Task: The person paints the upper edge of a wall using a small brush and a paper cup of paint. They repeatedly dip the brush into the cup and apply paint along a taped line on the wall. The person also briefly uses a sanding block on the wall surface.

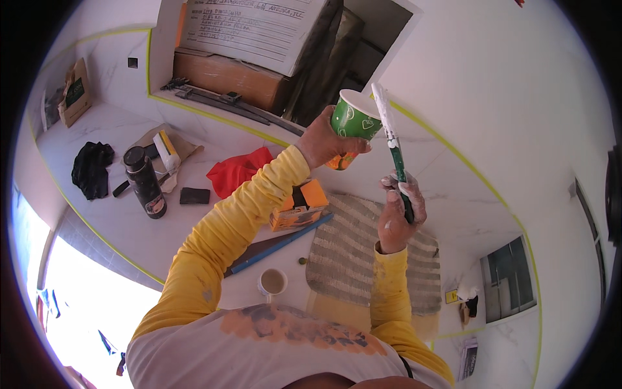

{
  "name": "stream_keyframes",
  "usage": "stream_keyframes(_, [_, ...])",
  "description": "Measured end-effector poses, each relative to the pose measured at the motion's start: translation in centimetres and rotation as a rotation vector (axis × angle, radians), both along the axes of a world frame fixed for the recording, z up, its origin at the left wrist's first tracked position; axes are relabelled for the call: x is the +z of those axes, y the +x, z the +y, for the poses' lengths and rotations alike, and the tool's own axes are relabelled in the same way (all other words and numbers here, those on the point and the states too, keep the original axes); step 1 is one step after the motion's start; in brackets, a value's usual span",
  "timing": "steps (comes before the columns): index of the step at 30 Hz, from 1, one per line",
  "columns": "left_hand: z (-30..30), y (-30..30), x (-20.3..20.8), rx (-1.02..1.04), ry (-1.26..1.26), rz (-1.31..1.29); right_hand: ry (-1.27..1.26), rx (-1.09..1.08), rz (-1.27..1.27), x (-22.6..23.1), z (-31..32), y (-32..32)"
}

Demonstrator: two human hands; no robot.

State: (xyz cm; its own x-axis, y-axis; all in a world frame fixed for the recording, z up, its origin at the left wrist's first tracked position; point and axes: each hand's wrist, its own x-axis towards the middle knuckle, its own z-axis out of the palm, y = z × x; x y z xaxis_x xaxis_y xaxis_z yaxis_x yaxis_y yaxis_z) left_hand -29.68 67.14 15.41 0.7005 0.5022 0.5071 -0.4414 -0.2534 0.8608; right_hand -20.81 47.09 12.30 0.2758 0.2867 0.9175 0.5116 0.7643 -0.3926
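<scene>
While the left hand grips a green paper cup raised above the desk, the right hand, smeared with white, closes around the handle of a green brush, just right of the cup. Its whitened tip points up beside the cup's rim. Below the hands lie a striped mat and an orange box.
</scene>
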Motion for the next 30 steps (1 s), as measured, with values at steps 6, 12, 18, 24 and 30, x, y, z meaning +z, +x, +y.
stream_keyframes(6, [1.5, 3.0, -0.5, 0.021, 0.007, 0.069, -0.002, -0.637, -0.44, 1.5, 0.9, 3.2])
stream_keyframes(12, [2.8, 2.3, -5.3, 0.011, 0.005, 0.101, -0.141, -0.773, -0.398, 4.4, 3.6, 13.4])
stream_keyframes(18, [1.7, -1.7, -8.8, -0.001, -0.027, 0.12, -0.252, -0.789, -0.321, 2.4, 7.3, 20.2])
stream_keyframes(24, [1.8, -7.4, -9.7, 0.098, -0.033, 0.167, -0.301, -0.849, -0.314, 1.4, 7.1, 25.8])
stream_keyframes(30, [1.4, -15.4, -12.1, 0.268, -0.026, 0.224, -0.292, -1.127, -0.194, 2.2, -1.8, 32.7])
